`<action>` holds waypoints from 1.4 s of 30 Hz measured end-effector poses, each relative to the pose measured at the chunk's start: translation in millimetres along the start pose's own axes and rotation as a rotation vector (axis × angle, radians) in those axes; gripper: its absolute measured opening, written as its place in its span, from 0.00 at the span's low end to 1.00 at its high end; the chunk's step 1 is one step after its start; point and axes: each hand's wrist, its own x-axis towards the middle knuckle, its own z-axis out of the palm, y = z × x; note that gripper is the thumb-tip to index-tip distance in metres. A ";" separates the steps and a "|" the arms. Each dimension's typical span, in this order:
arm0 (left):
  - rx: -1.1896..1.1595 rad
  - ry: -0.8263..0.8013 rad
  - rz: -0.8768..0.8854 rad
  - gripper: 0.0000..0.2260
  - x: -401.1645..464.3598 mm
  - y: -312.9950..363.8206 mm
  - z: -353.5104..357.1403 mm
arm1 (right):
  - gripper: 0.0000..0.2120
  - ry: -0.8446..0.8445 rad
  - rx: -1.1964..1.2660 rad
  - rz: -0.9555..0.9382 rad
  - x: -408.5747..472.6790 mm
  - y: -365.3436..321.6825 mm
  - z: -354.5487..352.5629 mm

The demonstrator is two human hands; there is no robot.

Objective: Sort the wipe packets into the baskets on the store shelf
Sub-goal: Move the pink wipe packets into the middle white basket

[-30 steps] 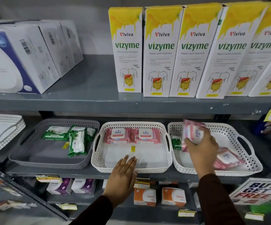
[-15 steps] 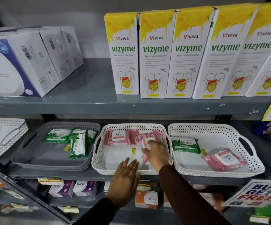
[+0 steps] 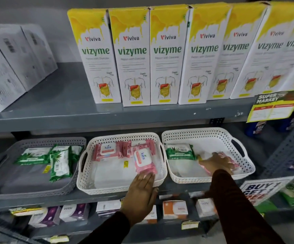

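Right hand (image 3: 217,162) closing on pink wipe packet (image 3: 230,160), right white basket (image 3: 244,170), grip unclear; left hand (image 3: 142,189) flat, released, on middle basket (image 3: 88,175) rim. Next: carry it toward 9 o'clock.

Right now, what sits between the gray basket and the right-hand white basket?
The middle white basket, holding pink wipe packets; the head view shows it.

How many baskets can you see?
3 fully: a grey basket on the left, a white basket in the middle, another white basket on the right. A sliver at the far-left edge may be a fourth.
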 end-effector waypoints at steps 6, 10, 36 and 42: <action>-0.030 -0.014 0.009 0.26 -16.1 -24.9 -13.5 | 0.31 0.132 0.027 -0.022 2.9 0.2 -3.1; -0.054 0.024 -0.069 0.24 -38.8 -67.0 -23.4 | 0.19 0.414 0.361 -0.184 -23.8 -28.2 -10.0; -0.025 0.039 -0.183 0.21 -58.2 -97.7 -24.7 | 0.20 0.325 0.536 -0.983 -117.9 -178.2 47.7; -0.087 0.039 -0.064 0.24 -25.7 -50.4 -10.0 | 0.33 -0.053 0.073 -0.540 -33.5 -96.4 15.0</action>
